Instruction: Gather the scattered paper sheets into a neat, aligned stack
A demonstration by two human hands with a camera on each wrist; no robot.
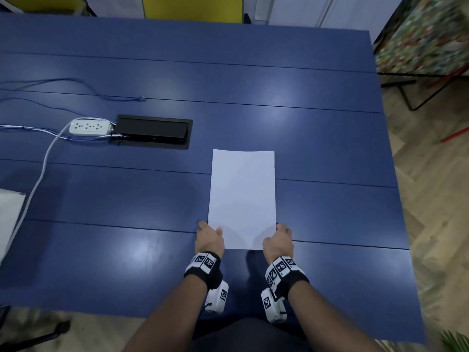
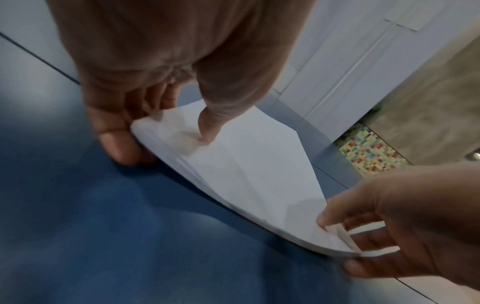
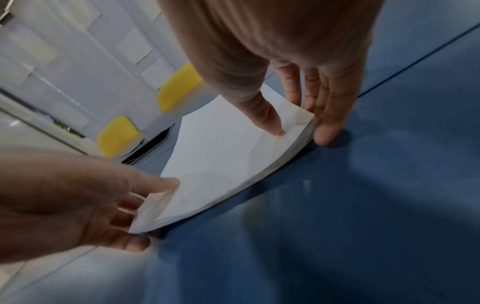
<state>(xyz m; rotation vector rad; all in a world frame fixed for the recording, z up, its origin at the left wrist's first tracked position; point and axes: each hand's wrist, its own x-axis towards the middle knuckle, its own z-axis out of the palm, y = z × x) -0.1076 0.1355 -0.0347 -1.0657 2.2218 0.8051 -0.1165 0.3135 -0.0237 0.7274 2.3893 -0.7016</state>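
White paper sheets (image 1: pixel 242 196), already gathered into one rectangular stack, lie lengthwise on the blue planked bench (image 1: pixel 330 153), right of its black cable hatch (image 1: pixel 152 132) and white power strip (image 1: pixel 90 126). Squaring up seems to be the step in hand. At the stack's near left corner the left hand (image 1: pixel 209 238) pinches the sheets, thumb on top, fingers (image 2: pixel 116 144) curled against the edge; at the near right corner the right hand (image 1: pixel 278 241) mirrors it. Next, judging by the slightly fanned edges, a gentle inward press or tap should align them.
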